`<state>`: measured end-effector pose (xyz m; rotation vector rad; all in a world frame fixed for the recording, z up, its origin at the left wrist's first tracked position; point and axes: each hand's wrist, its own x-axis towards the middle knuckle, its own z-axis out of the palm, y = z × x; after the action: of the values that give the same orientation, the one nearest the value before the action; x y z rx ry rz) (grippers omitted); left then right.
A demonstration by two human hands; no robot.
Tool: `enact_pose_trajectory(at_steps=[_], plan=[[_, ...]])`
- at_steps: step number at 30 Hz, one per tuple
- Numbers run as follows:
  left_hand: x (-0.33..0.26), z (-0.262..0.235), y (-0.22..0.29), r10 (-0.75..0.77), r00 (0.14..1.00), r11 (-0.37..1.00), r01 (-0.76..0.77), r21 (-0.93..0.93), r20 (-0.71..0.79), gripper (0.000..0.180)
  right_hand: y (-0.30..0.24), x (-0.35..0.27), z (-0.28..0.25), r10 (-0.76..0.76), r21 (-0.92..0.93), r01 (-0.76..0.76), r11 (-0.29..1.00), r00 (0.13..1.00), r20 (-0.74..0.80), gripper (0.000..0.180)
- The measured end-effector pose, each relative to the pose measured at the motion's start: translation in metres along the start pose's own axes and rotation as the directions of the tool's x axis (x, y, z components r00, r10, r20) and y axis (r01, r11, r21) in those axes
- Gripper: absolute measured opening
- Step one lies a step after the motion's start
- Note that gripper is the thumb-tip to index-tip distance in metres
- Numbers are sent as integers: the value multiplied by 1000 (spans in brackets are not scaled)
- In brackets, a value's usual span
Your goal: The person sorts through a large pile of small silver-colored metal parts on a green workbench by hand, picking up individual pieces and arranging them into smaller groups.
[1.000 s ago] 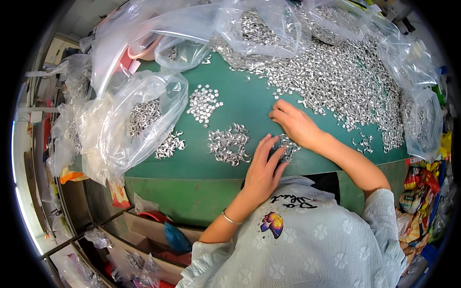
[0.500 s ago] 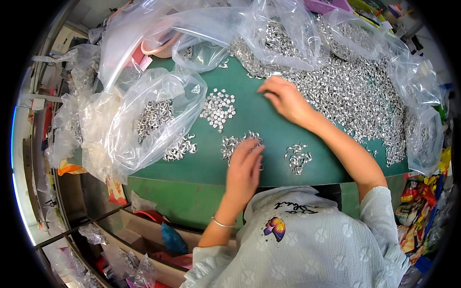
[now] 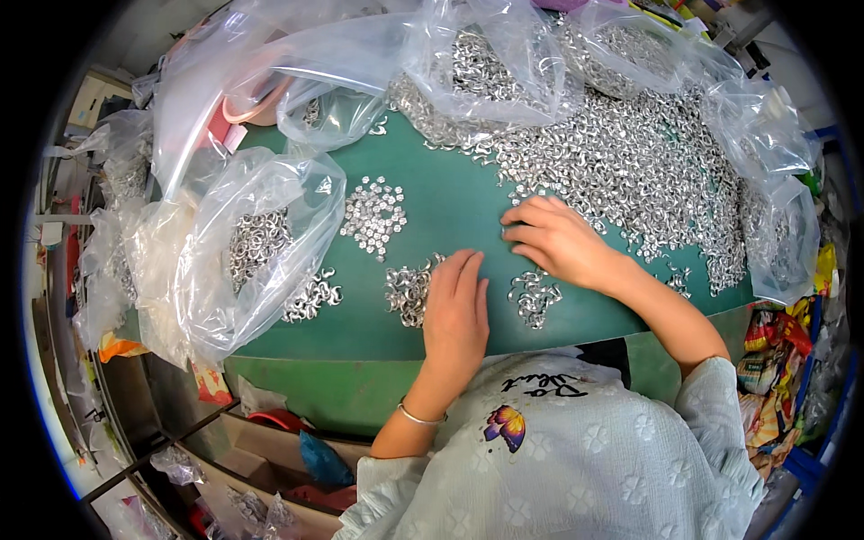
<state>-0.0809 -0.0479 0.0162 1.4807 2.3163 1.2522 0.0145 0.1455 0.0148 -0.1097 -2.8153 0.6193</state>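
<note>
Over the near middle of the green work mat (image 3: 432, 175), my left hand (image 3: 457, 310) has its fingers stretched out close together. They lie at the right side of a small heap of silvery curved metal pieces (image 3: 407, 292), covering part of it. My right hand (image 3: 562, 241) is at the near left edge of a broad spread of similar curved pieces (image 3: 621, 171). Its fingers are bent a little and apart, with no piece plainly visible in them. Just below that hand sits another small group of curved pieces (image 3: 534, 299). Small flower-shaped silvery pieces (image 3: 373, 216) lie farther left.
An open clear plastic bag (image 3: 315, 202) with ring-like metal pieces stands at the left, loose curved pieces (image 3: 312, 297) beside it. More filled bags (image 3: 490, 76) line the far side. A pink container (image 3: 261, 108) stands far left. Below the mat's front edge are drawers (image 3: 256, 441).
My right hand has come nearer, from the far middle of the mat to the spread's edge. My left hand has shifted off the small heap to its right side. The whole view has shifted slightly.
</note>
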Motion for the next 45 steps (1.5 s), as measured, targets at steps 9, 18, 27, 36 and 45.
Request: enact_pose_trajectory(at_steps=[9,18,27,36,45], plan=[[27,37,8,105,973,981,-136,142,205,47,18,-10,-12,124,-336,-124,934,992,-20,44],[16,32,-2,114,968,990,-129,55,222,51,18,-63,-28,148,-178,-179,968,973,-177,26],[22,38,2,20,990,1000,-22,18,138,33,3,-10,13,106,-178,-128,976,986,-126,20],[28,37,6,109,966,993,-114,5,233,34,10,-25,-7,134,-32,-147,989,954,-268,18],[33,45,7,118,966,991,-102,-81,231,26,12,-6,-2,183,35,-180,983,957,-225,10]])
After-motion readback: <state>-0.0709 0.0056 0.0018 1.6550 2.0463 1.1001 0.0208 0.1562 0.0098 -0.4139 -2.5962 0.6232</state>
